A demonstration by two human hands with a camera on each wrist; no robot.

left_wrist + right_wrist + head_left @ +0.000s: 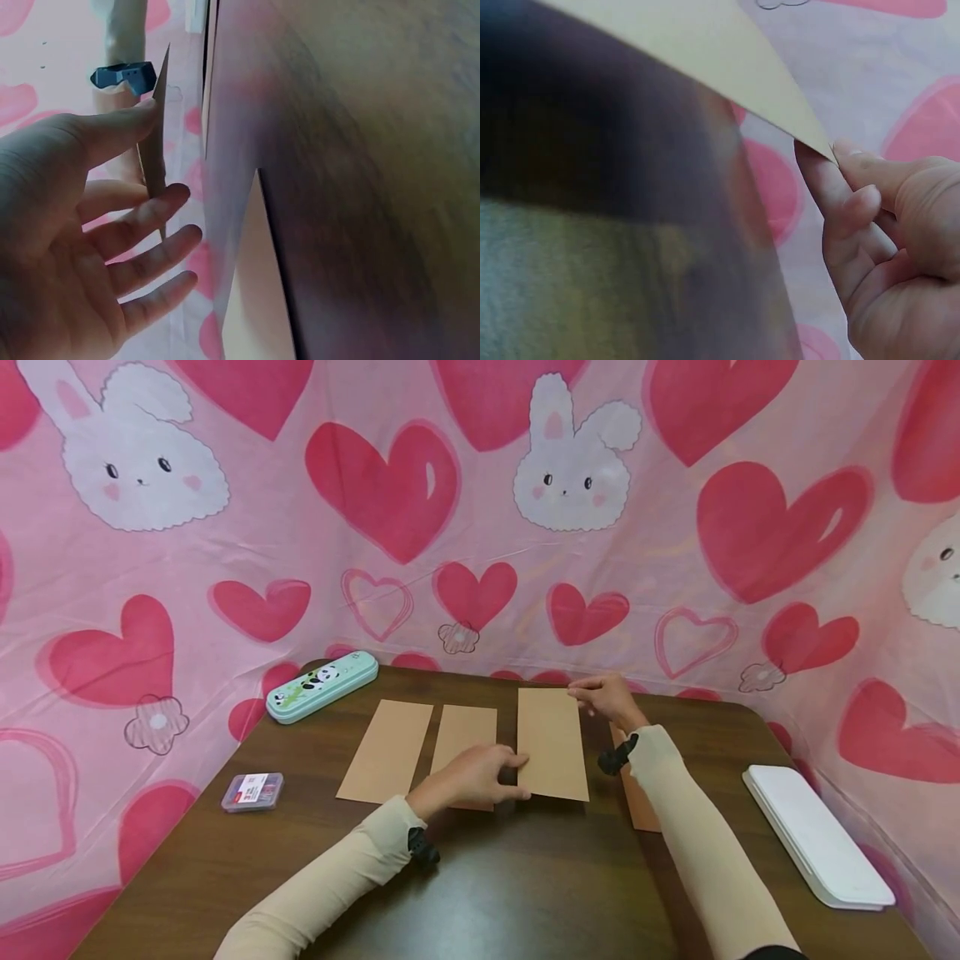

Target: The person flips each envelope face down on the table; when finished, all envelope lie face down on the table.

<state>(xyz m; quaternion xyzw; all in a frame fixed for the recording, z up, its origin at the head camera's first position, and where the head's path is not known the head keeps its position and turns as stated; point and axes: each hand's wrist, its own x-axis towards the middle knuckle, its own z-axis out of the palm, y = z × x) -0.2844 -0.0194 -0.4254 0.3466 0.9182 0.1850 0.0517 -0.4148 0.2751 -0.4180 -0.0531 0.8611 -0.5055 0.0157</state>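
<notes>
Between my two hands a tan rectangular paper sheet (553, 743) is held up above the table. My left hand (476, 774) pinches its lower left edge; in the left wrist view the sheet (154, 161) appears nearly edge-on between thumb and fingers. At the far right corner, my right hand (611, 700) grips it with thumb and fingertips, and that pinched corner of the sheet (810, 139) shows in the right wrist view. Two similar sheets lie to the left, one apart (386, 750) and one partly behind my left hand (468, 731). Another brown sheet (641, 802) lies partly under my right forearm.
A mint panda-printed case (322, 687) lies at the back left of the dark wooden table (525, 893). Nearer on the left is a small clear plastic box (252, 792) with a label. A white case (817, 835) sits along the right edge. Pink printed cloth hangs behind.
</notes>
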